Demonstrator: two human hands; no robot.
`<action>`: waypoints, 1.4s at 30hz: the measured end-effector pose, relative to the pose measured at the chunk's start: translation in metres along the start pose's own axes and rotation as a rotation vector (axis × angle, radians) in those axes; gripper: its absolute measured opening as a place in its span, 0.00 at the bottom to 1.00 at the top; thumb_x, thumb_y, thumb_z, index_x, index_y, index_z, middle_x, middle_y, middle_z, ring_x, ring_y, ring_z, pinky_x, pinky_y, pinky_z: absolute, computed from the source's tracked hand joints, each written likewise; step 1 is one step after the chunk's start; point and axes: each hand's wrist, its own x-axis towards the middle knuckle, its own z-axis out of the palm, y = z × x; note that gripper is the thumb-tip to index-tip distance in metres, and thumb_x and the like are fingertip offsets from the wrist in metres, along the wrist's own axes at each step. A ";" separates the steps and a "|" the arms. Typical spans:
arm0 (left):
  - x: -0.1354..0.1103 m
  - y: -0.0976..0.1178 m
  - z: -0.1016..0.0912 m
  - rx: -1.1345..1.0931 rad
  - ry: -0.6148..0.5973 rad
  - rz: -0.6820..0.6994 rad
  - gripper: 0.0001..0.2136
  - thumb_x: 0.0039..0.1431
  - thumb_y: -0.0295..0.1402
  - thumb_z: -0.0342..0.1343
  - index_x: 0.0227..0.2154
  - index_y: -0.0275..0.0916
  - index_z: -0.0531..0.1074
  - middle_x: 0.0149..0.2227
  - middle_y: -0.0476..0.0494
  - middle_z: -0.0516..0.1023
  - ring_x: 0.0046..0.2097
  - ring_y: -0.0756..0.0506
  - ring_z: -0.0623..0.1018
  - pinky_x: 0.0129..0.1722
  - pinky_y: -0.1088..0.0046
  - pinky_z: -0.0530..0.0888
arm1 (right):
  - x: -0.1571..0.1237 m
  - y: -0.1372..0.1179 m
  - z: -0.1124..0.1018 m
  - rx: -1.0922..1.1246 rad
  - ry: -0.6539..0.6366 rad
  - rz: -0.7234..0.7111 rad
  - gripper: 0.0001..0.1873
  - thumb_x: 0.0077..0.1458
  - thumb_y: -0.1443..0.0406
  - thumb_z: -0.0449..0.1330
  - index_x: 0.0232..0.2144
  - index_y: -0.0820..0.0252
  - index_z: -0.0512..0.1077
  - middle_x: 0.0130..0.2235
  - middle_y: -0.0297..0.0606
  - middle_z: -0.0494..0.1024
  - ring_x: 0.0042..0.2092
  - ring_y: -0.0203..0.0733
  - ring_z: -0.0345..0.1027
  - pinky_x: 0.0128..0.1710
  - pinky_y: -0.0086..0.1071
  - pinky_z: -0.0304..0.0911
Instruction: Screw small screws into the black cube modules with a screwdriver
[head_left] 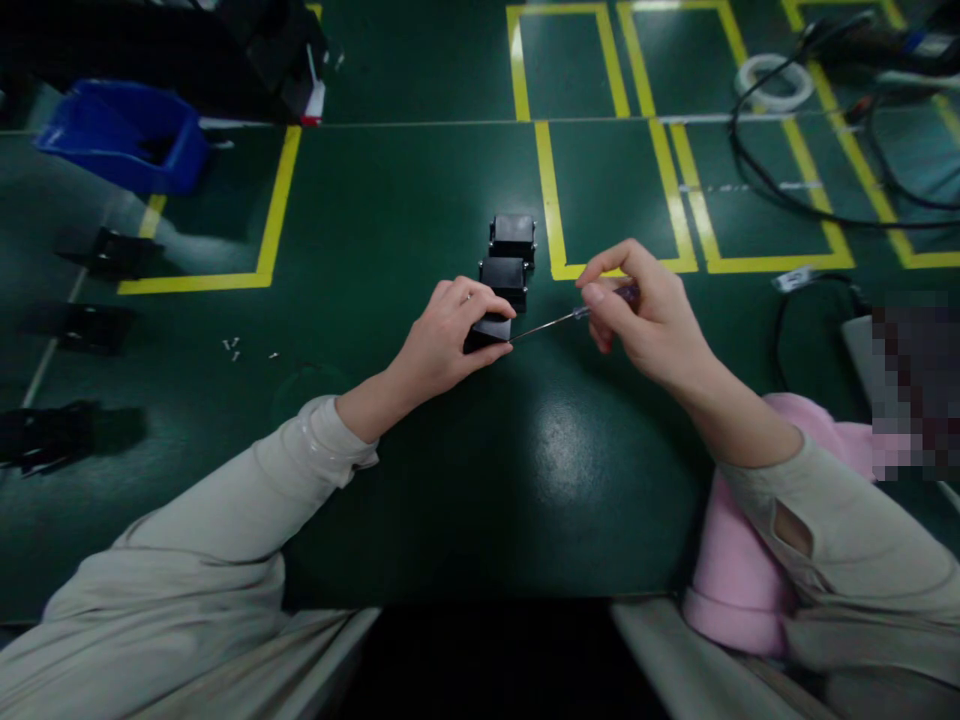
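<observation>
My left hand [448,338] grips a small black box-shaped part [491,330] on the green table, thumb at its near side and fingers over its top. Between the fingers and thumb of my right hand [637,310] is a thin screwdriver [553,323] with a see-through purplish handle. Its shaft points left, and the tip meets the right side of the black part by my left thumb. Just behind stand two similar black parts [503,273] [513,232] in a row, with small shiny screws at their sides.
Several small screws [232,345] lie on the table to the left. A blue bin [127,135] stands at the back left, above more black parts [79,327]. At the back right are a tape roll [774,83] and black cables [757,165]. Pink cloth [739,570] lies by my right forearm.
</observation>
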 end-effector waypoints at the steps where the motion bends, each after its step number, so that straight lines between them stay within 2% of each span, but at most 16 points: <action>1: 0.000 0.000 0.000 -0.001 0.001 0.002 0.13 0.64 0.37 0.59 0.49 0.41 0.70 0.50 0.42 0.73 0.54 0.39 0.71 0.54 0.59 0.66 | 0.000 0.000 0.000 -0.007 0.002 0.007 0.15 0.62 0.51 0.60 0.35 0.53 0.65 0.17 0.22 0.63 0.17 0.30 0.58 0.17 0.29 0.50; 4: 0.000 0.000 0.000 0.001 0.003 -0.004 0.13 0.63 0.37 0.59 0.49 0.41 0.70 0.50 0.42 0.73 0.53 0.39 0.71 0.54 0.58 0.66 | 0.000 0.001 0.000 -0.009 0.003 0.010 0.15 0.63 0.51 0.59 0.34 0.54 0.65 0.16 0.22 0.62 0.15 0.30 0.57 0.16 0.29 0.47; 9: 0.000 0.000 0.000 0.009 0.005 -0.005 0.13 0.63 0.36 0.59 0.49 0.41 0.70 0.50 0.41 0.73 0.54 0.39 0.71 0.54 0.58 0.66 | -0.001 0.002 0.000 0.020 -0.001 -0.012 0.13 0.63 0.52 0.60 0.38 0.53 0.64 0.18 0.22 0.63 0.18 0.30 0.59 0.17 0.29 0.52; 15: 0.000 -0.001 0.000 0.005 0.001 -0.005 0.14 0.63 0.37 0.59 0.50 0.42 0.70 0.51 0.41 0.73 0.54 0.38 0.71 0.54 0.57 0.66 | 0.000 0.002 -0.001 -0.016 -0.006 -0.006 0.15 0.62 0.51 0.60 0.33 0.54 0.65 0.16 0.23 0.63 0.16 0.30 0.58 0.16 0.29 0.48; 20: 0.000 0.000 0.000 0.011 -0.008 -0.023 0.14 0.63 0.37 0.59 0.49 0.42 0.70 0.51 0.41 0.73 0.54 0.38 0.71 0.54 0.57 0.67 | 0.000 0.001 -0.001 -0.009 -0.006 -0.024 0.11 0.63 0.54 0.59 0.37 0.53 0.65 0.17 0.22 0.63 0.17 0.30 0.58 0.18 0.28 0.52; 23: 0.000 0.000 0.000 0.016 -0.006 -0.018 0.14 0.63 0.36 0.59 0.49 0.42 0.70 0.51 0.41 0.74 0.54 0.38 0.71 0.54 0.57 0.67 | 0.000 0.001 -0.001 -0.024 -0.006 -0.020 0.11 0.64 0.55 0.59 0.35 0.53 0.65 0.18 0.23 0.64 0.17 0.30 0.59 0.18 0.28 0.52; 30: 0.000 0.002 -0.001 0.014 -0.006 -0.018 0.13 0.63 0.36 0.59 0.49 0.42 0.70 0.50 0.41 0.73 0.53 0.39 0.71 0.54 0.58 0.67 | 0.000 0.002 0.000 -0.001 0.003 -0.002 0.17 0.61 0.49 0.60 0.33 0.54 0.64 0.16 0.22 0.61 0.16 0.30 0.58 0.16 0.29 0.51; 36: 0.000 0.001 0.000 0.019 -0.009 -0.023 0.13 0.63 0.36 0.59 0.49 0.42 0.70 0.51 0.41 0.73 0.53 0.38 0.71 0.53 0.57 0.67 | 0.000 0.001 0.000 -0.007 0.013 -0.025 0.13 0.62 0.52 0.60 0.37 0.52 0.64 0.18 0.22 0.63 0.18 0.31 0.59 0.18 0.30 0.52; 42: 0.000 0.000 0.000 0.013 0.000 -0.009 0.13 0.63 0.35 0.59 0.49 0.42 0.70 0.50 0.41 0.73 0.54 0.39 0.71 0.53 0.58 0.67 | 0.000 0.002 0.000 -0.003 0.011 0.011 0.16 0.63 0.49 0.59 0.33 0.53 0.65 0.16 0.22 0.59 0.16 0.30 0.57 0.16 0.29 0.50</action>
